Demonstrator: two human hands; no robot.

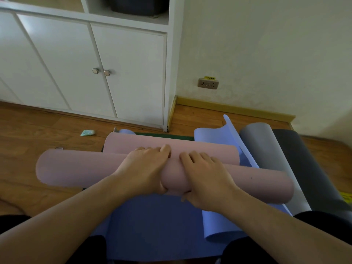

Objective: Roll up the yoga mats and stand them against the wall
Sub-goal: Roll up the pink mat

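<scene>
Left hand (146, 166) and right hand (204, 174) curl round the pink mat (76, 168) mid-roll; soft, springy foam — likely light; grip centrally.

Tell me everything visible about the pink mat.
The pink mat is a pale, matte, foam-looking sheet, mostly wound into a thick roll lying crosswise on its side. Its unrolled end curls up in a loose flap just beyond the roll. It rests on a blue mat spread on the wooden floor, not yet standing at the wall. The left hand and the right hand grip its middle side by side, fingers over the top, thumbs on the near side.
</scene>
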